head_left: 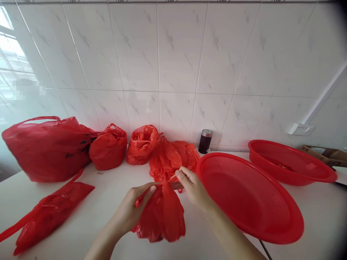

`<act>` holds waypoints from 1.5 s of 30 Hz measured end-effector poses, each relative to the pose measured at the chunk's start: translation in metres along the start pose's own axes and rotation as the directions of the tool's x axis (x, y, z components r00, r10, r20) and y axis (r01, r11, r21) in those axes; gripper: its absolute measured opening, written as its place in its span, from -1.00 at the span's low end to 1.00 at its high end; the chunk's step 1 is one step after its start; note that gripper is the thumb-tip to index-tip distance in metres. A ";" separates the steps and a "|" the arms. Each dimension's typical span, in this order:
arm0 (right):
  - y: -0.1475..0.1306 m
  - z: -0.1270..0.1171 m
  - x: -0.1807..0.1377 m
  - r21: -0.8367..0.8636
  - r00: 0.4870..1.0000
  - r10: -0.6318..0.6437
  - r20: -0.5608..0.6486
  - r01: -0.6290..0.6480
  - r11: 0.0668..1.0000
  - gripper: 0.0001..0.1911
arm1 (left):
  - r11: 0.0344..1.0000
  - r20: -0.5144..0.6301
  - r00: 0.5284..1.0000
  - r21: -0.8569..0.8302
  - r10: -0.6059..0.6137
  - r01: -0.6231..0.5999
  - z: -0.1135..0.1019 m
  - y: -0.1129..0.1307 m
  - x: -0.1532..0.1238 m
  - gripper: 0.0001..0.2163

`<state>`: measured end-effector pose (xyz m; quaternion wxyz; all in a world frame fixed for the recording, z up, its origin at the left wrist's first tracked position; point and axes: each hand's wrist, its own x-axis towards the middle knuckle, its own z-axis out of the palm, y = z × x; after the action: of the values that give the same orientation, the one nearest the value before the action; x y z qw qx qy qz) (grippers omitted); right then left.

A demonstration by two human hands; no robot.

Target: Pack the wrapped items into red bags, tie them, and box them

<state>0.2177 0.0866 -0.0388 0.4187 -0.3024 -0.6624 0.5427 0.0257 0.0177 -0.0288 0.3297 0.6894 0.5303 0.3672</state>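
Note:
Between my hands is a red plastic bag (165, 216), gathered tight at its neck with the full part hanging below. My left hand (142, 196) is closed on one side of the neck, thumb on top, and a bit of red plastic pokes out by the thumb. With thumb and fingers pinched, my right hand (187, 180) grips a strip of the same bag on the other side. Just behind the hands lies a heap of crumpled red bags (173, 155). What the held bag contains is hidden.
A red mesh basket (244, 195) stands close by my right forearm, a red basin (290, 162) behind it. Against the wall are a dark thermos (205, 141) and filled red bags (108, 148). A flat red bag (54, 213) lies left on the white table (108, 191).

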 end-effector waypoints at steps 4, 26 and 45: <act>0.021 -0.020 0.004 -0.065 0.963 -0.023 -0.267 0.006 0.998 -0.58 | 0.989 -0.117 0.983 -0.060 -0.144 0.138 -0.005 -0.035 -0.028 -0.60; 0.084 0.051 -0.064 -0.599 0.965 -0.148 -0.218 -0.013 0.801 -0.81 | 0.948 -0.495 0.823 -0.275 -0.280 0.158 0.074 -0.073 -0.026 -0.62; 0.153 0.004 -0.019 -0.281 0.966 0.148 -0.212 -0.205 0.937 -0.91 | 0.898 -0.174 0.956 0.338 -0.236 0.283 0.053 -0.128 0.026 -0.63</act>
<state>0.2148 0.1031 -0.1920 0.3776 -0.4708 -0.6649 0.4401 0.0124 0.0674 -0.1599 0.2094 0.6358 0.6957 0.2603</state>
